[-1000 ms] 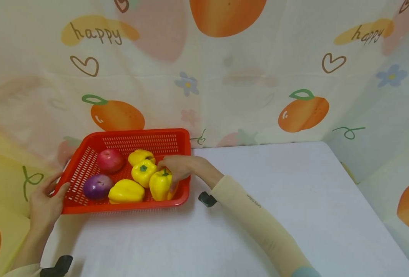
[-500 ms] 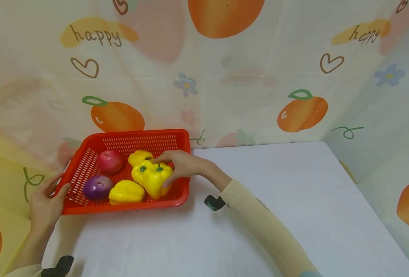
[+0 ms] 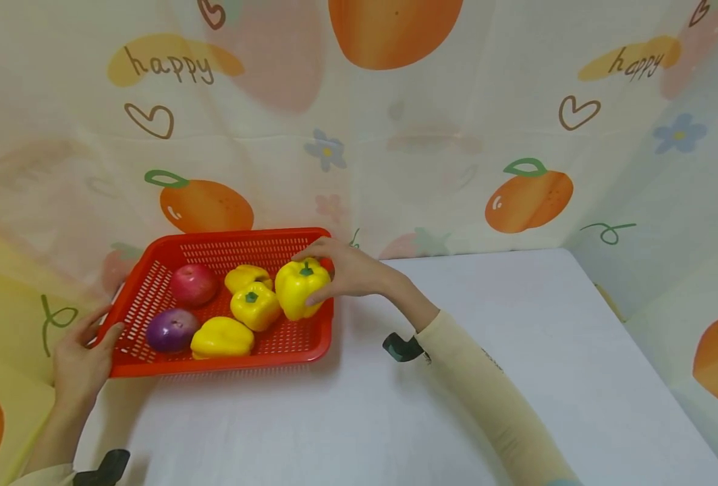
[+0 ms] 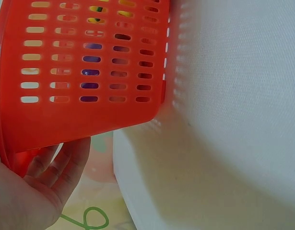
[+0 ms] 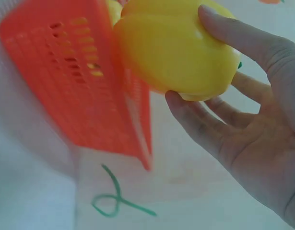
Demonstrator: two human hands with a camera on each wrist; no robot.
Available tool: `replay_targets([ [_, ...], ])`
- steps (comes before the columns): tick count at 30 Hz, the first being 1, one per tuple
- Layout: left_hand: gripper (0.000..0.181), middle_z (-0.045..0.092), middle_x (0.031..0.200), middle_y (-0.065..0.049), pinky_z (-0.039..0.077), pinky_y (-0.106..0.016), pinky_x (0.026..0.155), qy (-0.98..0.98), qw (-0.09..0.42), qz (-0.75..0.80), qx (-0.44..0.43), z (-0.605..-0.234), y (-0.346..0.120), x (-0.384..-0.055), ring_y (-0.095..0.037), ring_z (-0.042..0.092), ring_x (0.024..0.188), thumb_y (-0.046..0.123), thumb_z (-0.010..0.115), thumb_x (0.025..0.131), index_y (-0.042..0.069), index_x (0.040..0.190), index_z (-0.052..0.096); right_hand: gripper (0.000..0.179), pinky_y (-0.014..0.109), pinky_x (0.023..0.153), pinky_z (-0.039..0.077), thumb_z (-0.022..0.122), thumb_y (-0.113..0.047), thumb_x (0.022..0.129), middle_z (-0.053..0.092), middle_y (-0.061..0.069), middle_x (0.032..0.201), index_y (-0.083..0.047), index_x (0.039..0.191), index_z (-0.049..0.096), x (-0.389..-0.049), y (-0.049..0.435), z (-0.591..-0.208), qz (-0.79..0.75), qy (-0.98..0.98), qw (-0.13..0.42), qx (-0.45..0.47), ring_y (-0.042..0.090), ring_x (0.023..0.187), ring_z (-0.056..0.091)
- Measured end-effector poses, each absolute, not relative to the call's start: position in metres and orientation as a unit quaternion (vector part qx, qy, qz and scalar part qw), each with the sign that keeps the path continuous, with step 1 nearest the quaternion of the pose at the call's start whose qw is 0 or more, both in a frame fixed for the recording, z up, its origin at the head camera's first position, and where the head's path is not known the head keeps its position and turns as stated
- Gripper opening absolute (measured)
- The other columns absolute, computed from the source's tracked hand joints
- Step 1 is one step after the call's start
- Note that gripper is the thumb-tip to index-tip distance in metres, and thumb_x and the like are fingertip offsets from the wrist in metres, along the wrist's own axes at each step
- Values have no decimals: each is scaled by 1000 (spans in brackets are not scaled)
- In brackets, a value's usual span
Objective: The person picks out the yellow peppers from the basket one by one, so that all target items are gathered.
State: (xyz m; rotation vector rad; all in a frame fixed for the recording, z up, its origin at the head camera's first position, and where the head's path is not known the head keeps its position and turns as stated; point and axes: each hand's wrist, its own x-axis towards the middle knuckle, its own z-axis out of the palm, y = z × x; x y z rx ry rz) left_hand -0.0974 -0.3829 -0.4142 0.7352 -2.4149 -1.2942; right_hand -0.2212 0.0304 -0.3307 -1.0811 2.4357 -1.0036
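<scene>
My left hand (image 3: 82, 358) grips the left rim of a red plastic basket (image 3: 213, 366), thumb over the edge and fingers outside, as the left wrist view also shows. A yellow bell pepper (image 3: 298, 289) with a green stem is pinched between the thumb and fingers of my right hand (image 3: 353, 270), raised at the basket's right side. In the right wrist view that pepper (image 5: 178, 48) is beside the basket wall (image 5: 89, 96). Inside the basket lie several other yellow peppers, one of them (image 3: 254, 307) with its stem up, a purple round vegetable (image 3: 173, 330) and a reddish-pink round fruit (image 3: 194, 284).
The basket stands at the left of a table (image 3: 456, 378) covered in white. Behind it hangs a cloth backdrop (image 3: 407, 169) printed with oranges, hearts and words. Dark straps (image 3: 403, 347) show at both wrists.
My right hand has taken a yellow bell pepper from the basket's front right, lifted it and moved it up and rightward. My left hand has stayed on the rim.
</scene>
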Motion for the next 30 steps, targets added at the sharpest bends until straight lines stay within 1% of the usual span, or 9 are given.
replay_targets([
  [4, 49, 61, 108, 20, 46, -7, 57, -843, 151, -447, 258, -414, -382, -97, 16, 50, 65, 23, 63, 96, 18, 143, 52, 68, 33, 93, 51, 85, -33, 75, 50, 1, 135, -16, 134, 57, -224, 47, -320, -372, 845, 127, -363, 18, 120, 48],
  [9, 48, 58, 98, 28, 45, -6, 56, -835, 152, -461, 260, -414, -383, -98, 16, 51, 65, 22, 63, 95, 19, 143, 53, 67, 38, 92, 52, 85, -28, 75, 50, 3, 135, -13, 135, 58, -229, 71, -315, -397, 844, 103, -346, 19, 119, 48],
  [11, 49, 62, 105, 21, 45, -6, 56, -836, 150, -459, 261, -415, -383, -99, 16, 50, 66, 22, 63, 96, 19, 143, 53, 66, 40, 92, 52, 84, -26, 76, 51, 3, 133, -13, 135, 58, -232, 80, -316, -399, 846, 94, -342, 19, 118, 48],
  [14, 49, 63, 123, 2, 45, -6, 57, -841, 144, -450, 263, -415, -383, -98, 17, 49, 67, 24, 62, 96, 19, 144, 52, 66, 43, 93, 52, 84, -25, 76, 51, 5, 132, -11, 135, 57, -235, 92, -319, -395, 851, 85, -335, 20, 119, 48],
  [17, 49, 62, 125, -1, 45, -6, 57, -841, 144, -451, 261, -415, -383, -98, 16, 49, 67, 25, 62, 96, 20, 144, 52, 65, 42, 93, 51, 84, -23, 77, 50, 6, 133, -9, 135, 57, -238, 101, -323, -383, 863, 75, -321, 21, 119, 47],
  [19, 48, 64, 118, 7, 46, -6, 57, -840, 147, -455, 256, -414, -384, -97, 16, 50, 67, 24, 62, 96, 20, 143, 53, 64, 42, 95, 51, 83, -22, 77, 49, 8, 133, -8, 134, 57, -239, 106, -326, -368, 874, 68, -311, 23, 119, 47],
  [21, 48, 61, 110, 17, 46, -7, 57, -839, 149, -457, 253, -414, -384, -97, 16, 50, 67, 25, 63, 96, 20, 143, 53, 63, 42, 98, 49, 83, -19, 78, 48, 11, 133, -6, 134, 57, -241, 110, -329, -351, 885, 62, -300, 26, 118, 48],
  [23, 48, 62, 109, 17, 46, -7, 56, -840, 150, -459, 249, -414, -384, -96, 15, 50, 67, 25, 63, 96, 21, 143, 53, 63, 44, 101, 46, 83, -17, 78, 48, 15, 132, -3, 134, 57, -243, 114, -333, -329, 898, 56, -287, 30, 118, 48],
  [30, 48, 56, 93, 31, 46, -7, 56, -826, 160, -485, 240, -415, -383, -97, 15, 53, 66, 20, 64, 95, 19, 142, 54, 65, 47, 108, 38, 83, -15, 78, 47, 22, 133, 2, 134, 55, -262, 132, -366, -279, 929, 63, -237, 36, 121, 47],
])
